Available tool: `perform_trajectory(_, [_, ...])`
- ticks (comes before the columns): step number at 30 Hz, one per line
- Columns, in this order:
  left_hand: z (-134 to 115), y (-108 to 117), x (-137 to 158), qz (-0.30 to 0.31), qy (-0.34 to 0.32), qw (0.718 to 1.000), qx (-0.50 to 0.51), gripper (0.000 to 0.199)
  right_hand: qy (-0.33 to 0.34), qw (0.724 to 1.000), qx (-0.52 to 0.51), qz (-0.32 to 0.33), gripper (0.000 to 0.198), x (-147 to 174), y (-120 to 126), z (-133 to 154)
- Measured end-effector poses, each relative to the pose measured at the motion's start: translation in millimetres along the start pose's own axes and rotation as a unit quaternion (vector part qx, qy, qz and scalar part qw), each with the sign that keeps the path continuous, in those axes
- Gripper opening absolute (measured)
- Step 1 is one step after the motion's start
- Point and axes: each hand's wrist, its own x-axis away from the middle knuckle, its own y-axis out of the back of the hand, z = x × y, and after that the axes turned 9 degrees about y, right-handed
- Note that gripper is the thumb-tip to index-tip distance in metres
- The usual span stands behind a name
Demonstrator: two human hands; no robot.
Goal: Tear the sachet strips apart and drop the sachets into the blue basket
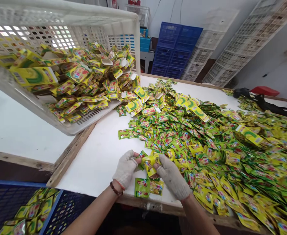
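My left hand (126, 168), in a white glove with bare fingertips, pinches a green packet (143, 157) and touches the edge of a yellow one. Across from it my right hand (172, 176), gloved alike, grips the yellow packet (149, 164) between thumb and fingers. Both hands are just above the white tabletop, near its front edge. Below them a green packet (142, 187) and a yellow packet (156, 187) lie side by side. A large heap of green and yellow packets (207, 153) spreads away to the right and back.
A white plastic crate (71, 130) lies tilted at upper left, small yellow boxes (84, 81) spilling from it. Flat yellow boxes (198, 112) rest on the heap. At lower left a blue crate (70, 209) holds packets. Blue crates (173, 49) and white crates (224, 62) are stacked behind.
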Motion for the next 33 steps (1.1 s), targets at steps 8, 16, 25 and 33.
perform_trajectory(8, [-7.8,5.6,12.8,0.022,0.074,0.992,0.102,0.043,-0.028,0.998,-0.032,0.047,0.022,-16.6,-17.2,5.0])
perform_trajectory(16, [-8.5,-1.6,13.8,0.02,0.033,0.99,0.133,0.047,-0.039,0.998,-0.026,0.027,0.025,-20.6,-14.7,0.6])
perform_trajectory(25, [9.0,-10.3,12.1,-0.06,-0.045,0.983,0.166,0.044,0.003,0.994,0.039,-0.099,0.037,-10.8,-53.7,-1.1])
perform_trajectory(33, [6.4,-3.0,4.0,-0.062,-0.063,0.982,0.166,0.043,-0.007,0.995,0.042,-0.085,0.034,-20.3,-41.1,-8.1])
